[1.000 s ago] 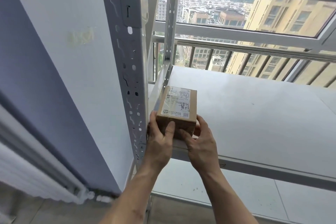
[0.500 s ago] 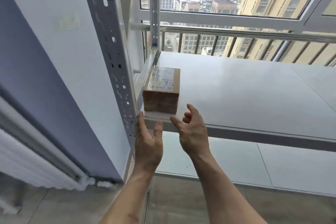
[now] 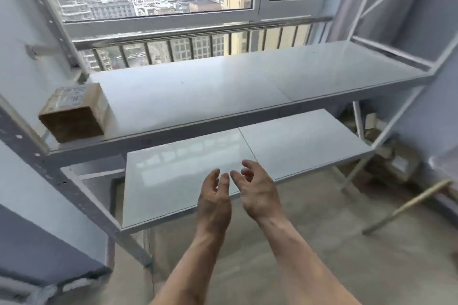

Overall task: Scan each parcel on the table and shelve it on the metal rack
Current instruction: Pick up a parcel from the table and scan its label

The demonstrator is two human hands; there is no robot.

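My left hand [image 3: 214, 202] and right hand [image 3: 257, 192] are bare; forearms bare too, no sleeves, rings or watch in view.

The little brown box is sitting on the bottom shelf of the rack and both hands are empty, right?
Not quite. The head view shows the cardboard parcel on the upper shelf, at its left end. The left hand and right hand are indeed empty.
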